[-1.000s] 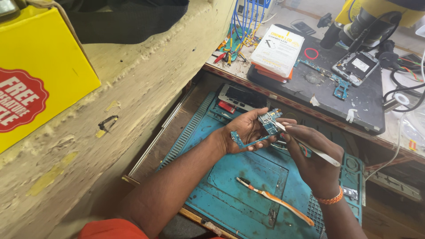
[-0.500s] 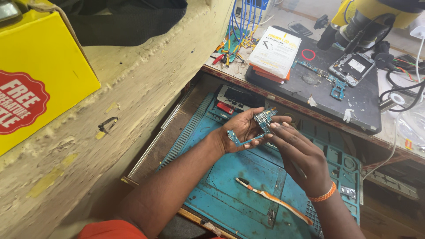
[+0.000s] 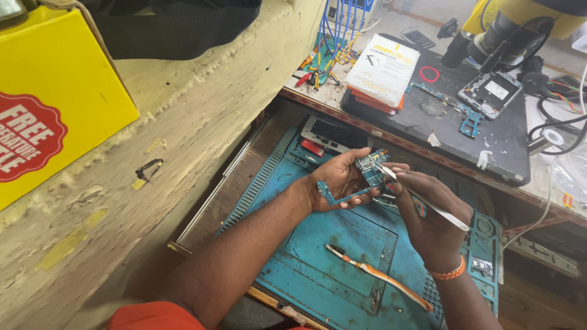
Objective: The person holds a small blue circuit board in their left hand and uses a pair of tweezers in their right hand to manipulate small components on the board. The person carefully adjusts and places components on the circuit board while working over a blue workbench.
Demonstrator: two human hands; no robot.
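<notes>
A small blue circuit board (image 3: 367,174) was held at the centre of the frame in the left hand (image 3: 340,183), above the blue work mat (image 3: 318,244). The fingers of that hand were curled under and around the board, with its long lower strip resting across the fingertips and its wider end raised toward the upper right. The right hand (image 3: 428,217) was positioned just right of centre, its fingers pressed together around a pair of tweezers (image 3: 422,198). The tweezer tips were seen touching the upper end of the board; whether anything was gripped between them could not be determined.

A worn toothbrush (image 3: 376,275) with an orange and white handle was noted lying on the mat in the lower centre, below both hands and apart from them. An orange band (image 3: 449,273) was worn on the right wrist. A dark phone part (image 3: 333,133) lay at the upper edge of the mat, just above the left hand.

On the desk (image 3: 422,116) in the upper right, a white booklet (image 3: 384,68), a second long circuit board (image 3: 449,107) and an opened phone (image 3: 492,93) were observed, with a microscope (image 3: 520,24) standing above them. Blue cables (image 3: 342,30) hung at the upper centre. A yellow box (image 3: 55,104) occupied the upper left, resting on a rough pale wall ledge (image 3: 159,159).
</notes>
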